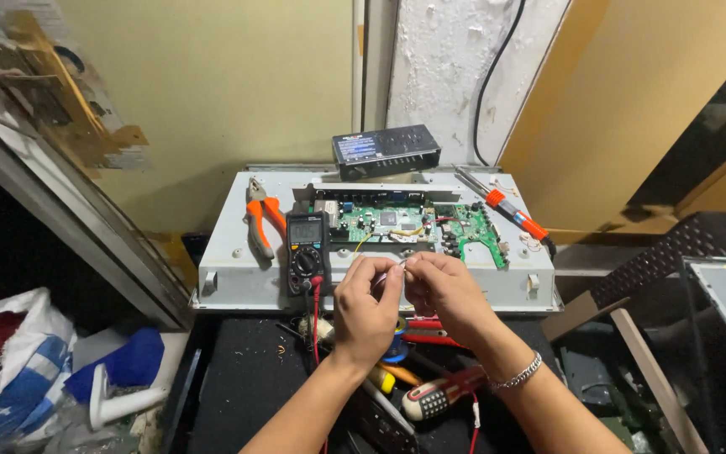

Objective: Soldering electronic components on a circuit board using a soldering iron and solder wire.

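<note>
Screwdrivers (pixel 430 402) lie under your wrists, and above them your left hand (pixel 365 313) and right hand (pixel 445 290) both pinch shut on a thin probe tip (pixel 400 264) running L-R between the grips, w/ the multimeter (pixel 307 250) just left.

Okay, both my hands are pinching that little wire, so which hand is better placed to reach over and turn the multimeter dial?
Probably left. The left hand sits just right of the multimeter, while the right hand is farther away and would have to cross over the thin wire.
</note>
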